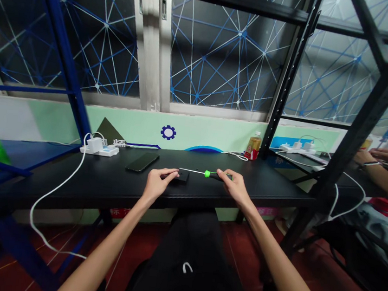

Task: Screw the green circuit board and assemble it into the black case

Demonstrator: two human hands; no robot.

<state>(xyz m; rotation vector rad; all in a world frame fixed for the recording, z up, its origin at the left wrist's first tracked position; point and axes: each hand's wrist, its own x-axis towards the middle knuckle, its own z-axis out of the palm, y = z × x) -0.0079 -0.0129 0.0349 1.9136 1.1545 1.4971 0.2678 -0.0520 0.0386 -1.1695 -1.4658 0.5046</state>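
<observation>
Two-handed fine work over a black worktop (99,181)

The right hand (233,183) is closed around the green-and-black handle of a screwdriver (207,173), held above the worktop with its shaft nearly level, pointing left. The left hand (158,181) bunches thumb and fingers at its tip, beside a small black block (183,177); what they pinch cannot be told. Careful work here calls for a steady shaft and light fingertips

The workbench (102,179) has a flat black top. A white power strip (110,152) lies at the rear left, carrying a white adapter (95,145). A dark phone (142,162) lies flat, to the right of the strip. A capped bottle (253,146) with a red label stands upright at the rear right, beside a white cable (241,157).
</observation>
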